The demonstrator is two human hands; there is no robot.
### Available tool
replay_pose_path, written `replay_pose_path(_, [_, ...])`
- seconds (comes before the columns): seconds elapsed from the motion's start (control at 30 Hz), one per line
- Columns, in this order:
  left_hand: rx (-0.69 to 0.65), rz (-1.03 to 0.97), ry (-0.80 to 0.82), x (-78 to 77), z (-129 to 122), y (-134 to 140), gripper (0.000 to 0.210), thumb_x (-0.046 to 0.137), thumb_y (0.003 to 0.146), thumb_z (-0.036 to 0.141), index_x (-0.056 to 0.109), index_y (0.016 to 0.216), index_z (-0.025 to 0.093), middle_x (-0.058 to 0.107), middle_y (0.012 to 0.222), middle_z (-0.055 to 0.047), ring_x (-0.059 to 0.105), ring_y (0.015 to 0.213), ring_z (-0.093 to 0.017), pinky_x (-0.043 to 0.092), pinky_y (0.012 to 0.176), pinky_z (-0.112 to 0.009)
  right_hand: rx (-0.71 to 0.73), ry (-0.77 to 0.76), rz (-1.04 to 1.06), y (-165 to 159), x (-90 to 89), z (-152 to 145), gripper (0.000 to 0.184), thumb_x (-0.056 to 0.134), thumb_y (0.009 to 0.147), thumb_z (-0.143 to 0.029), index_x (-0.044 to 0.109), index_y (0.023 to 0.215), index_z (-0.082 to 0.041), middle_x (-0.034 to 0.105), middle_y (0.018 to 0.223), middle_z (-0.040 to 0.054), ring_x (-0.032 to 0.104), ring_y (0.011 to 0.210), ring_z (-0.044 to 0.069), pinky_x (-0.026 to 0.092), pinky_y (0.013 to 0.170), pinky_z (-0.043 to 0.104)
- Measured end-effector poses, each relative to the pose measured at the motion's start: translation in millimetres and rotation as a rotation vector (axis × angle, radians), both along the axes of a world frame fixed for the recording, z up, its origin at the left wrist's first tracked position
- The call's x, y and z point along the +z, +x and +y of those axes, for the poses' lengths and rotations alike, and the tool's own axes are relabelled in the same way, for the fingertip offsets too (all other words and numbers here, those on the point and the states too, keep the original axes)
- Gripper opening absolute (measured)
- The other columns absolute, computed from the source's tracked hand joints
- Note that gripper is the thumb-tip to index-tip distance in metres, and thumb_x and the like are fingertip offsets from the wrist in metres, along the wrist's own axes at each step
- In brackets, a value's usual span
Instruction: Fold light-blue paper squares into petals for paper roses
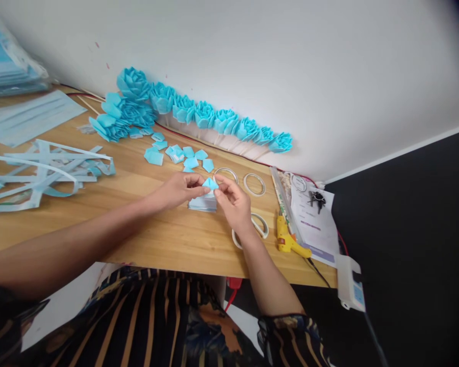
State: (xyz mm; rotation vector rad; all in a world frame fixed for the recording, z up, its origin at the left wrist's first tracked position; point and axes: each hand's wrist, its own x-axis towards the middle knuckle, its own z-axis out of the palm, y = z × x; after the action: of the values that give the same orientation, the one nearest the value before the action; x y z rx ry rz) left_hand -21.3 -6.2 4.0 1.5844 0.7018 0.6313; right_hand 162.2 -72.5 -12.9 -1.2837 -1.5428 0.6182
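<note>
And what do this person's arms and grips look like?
The left grip and right grip are ordinary human hands, with no gloves or watch visible. The left forearm and right forearm are uncovered too. The right sleeve is dark with tan stripes and floral patches; the left sleeve is also dark, partly out of frame.

**Tight squeeze up ahead, easier at the front**

So bare table [179,242] ran between the two forearms, right up to the front edge, and there was another gap between the pile of strips [46,173] and the loose blue pieces [191,162]. Straight ahead, though? Those pieces sat just past the fingers [199,191], then a row of blue flowers [204,114] lined the wall [233,56]. Tape rolls [255,194] and a glue gun [285,238] crowded the right.
</note>
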Motion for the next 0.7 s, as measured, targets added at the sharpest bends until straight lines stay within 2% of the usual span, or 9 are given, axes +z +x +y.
replay_pose_path(0.23, [0.011,-0.048,-0.054,-0.8,3,2,0.033,0.062,0.08,0.046,0.059,0.071,0.015,0.054,0.063,0.001,0.05,0.057,-0.01,0.041,0.053,-0.022,-0.035,-0.08,0.07,-2,0.5,-1,0.036,0.061,0.087,-0.034,0.063,0.123,-0.028,0.063,0.084,-0.001,0.059,0.073,0.012,0.052,0.07,0.027])
replay_pose_path(0.37, [0.098,-0.037,-0.059,-6.4,3,2,0.029,0.068,0.077,0.042,0.059,0.069,0.015,0.053,0.058,0.003,0.048,0.054,-0.009,0.038,0.052,-0.021,-0.013,-0.074,0.044,2,5.3,2,0.035,0.059,0.088,-0.032,0.063,0.123,-0.027,0.068,0.081,-0.0012,0.063,0.077,0.014,0.053,0.078,0.03])
replay_pose_path(0.5, [0.22,-0.061,-0.102,-2.8,2,0,0.025,0.068,0.077,0.038,0.058,0.072,0.015,0.062,0.064,0.001,0.051,0.052,-0.008,0.039,0.055,-0.021,-0.194,0.01,0.057,24,21.5,3,0.03,0.052,0.092,-0.033,0.064,0.118,-0.025,0.073,0.09,0.0016,0.068,0.087,0.015,0.054,0.083,0.03])
replay_pose_path(0.57, [0.204,-0.063,-0.141,1.9,1,-1,0.023,0.068,0.078,0.036,0.057,0.074,0.016,0.066,0.067,-0.001,0.054,0.052,-0.008,0.041,0.056,-0.022,-0.242,0.007,-0.012,36,31.3,1,0.028,0.053,0.091,-0.033,0.066,0.114,-0.024,0.074,0.092,0.0022,0.069,0.088,0.015,0.054,0.082,0.03])
replay_pose_path(0.7, [0.169,-0.082,-0.186,9.1,-3,0,0.023,0.068,0.078,0.036,0.056,0.075,0.017,0.067,0.065,-0.003,0.061,0.059,-0.014,0.045,0.055,-0.024,-0.189,-0.107,-0.337,51,45.0,-13,0.022,0.057,0.088,-0.025,0.07,0.106,-0.023,0.076,0.1,0.0029,0.069,0.085,0.017,0.053,0.077,0.031])
